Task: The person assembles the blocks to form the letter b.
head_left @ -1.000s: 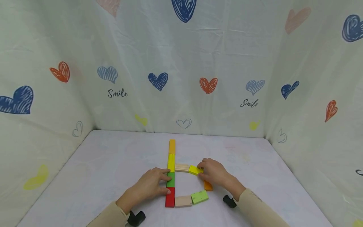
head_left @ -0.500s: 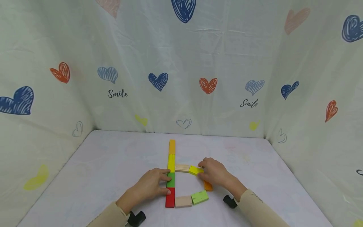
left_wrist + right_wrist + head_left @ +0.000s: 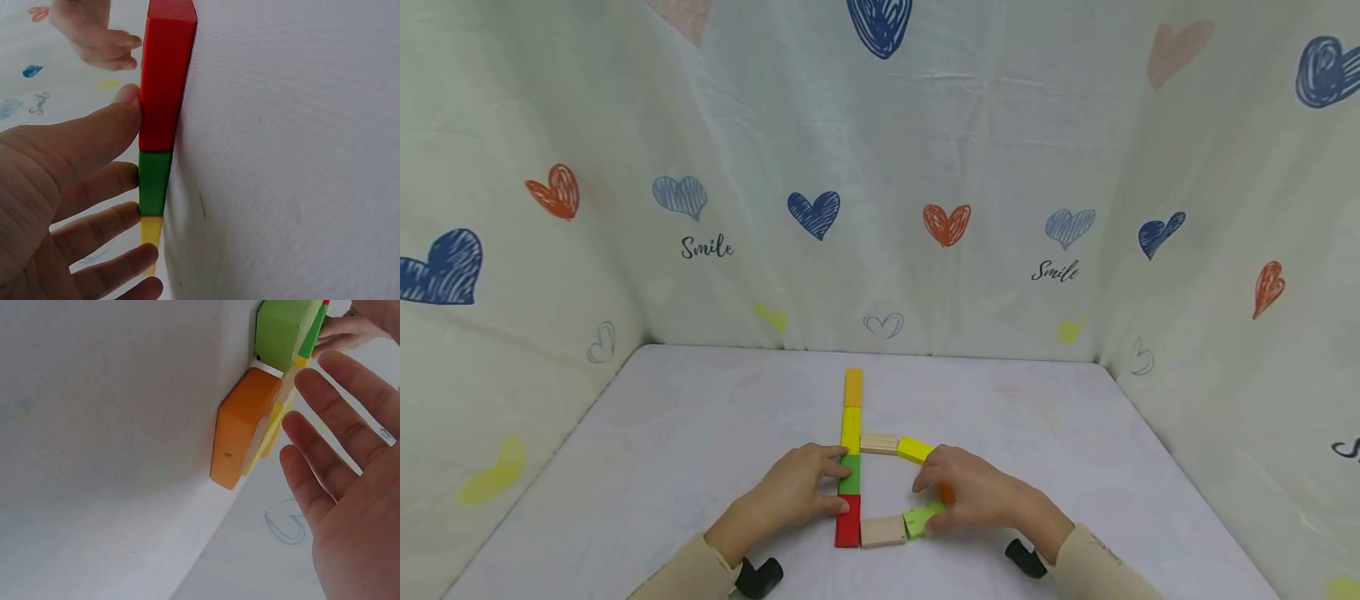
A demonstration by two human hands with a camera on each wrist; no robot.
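Note:
Flat blocks form a "b" outline on the table. Its straight column has a red block [image 3: 847, 527], a green block [image 3: 851, 479], a yellow block [image 3: 851, 425] and an orange-yellow block [image 3: 853, 387]. My left hand [image 3: 793, 486] rests its extended fingertips along the column's left side, thumb at the red block. The loop has plain wooden blocks, another yellow block [image 3: 913, 450], an orange block [image 3: 240, 431] and a light green block [image 3: 919, 521]. Over the loop's right side, my right hand [image 3: 977, 490] spreads its fingers, partly covering the orange and light green blocks in the head view.
The white table [image 3: 715, 400] extends around the blocks. A white curtain [image 3: 880, 142] printed with hearts stands behind it and at both sides. A black wrist camera [image 3: 760, 577] sits by the left cuff, another black camera [image 3: 1025, 558] by the right.
My right hand has moved from the yellow block toward me, down the loop to the orange and light green blocks. My left hand stays at the column. The head view has shifted slightly.

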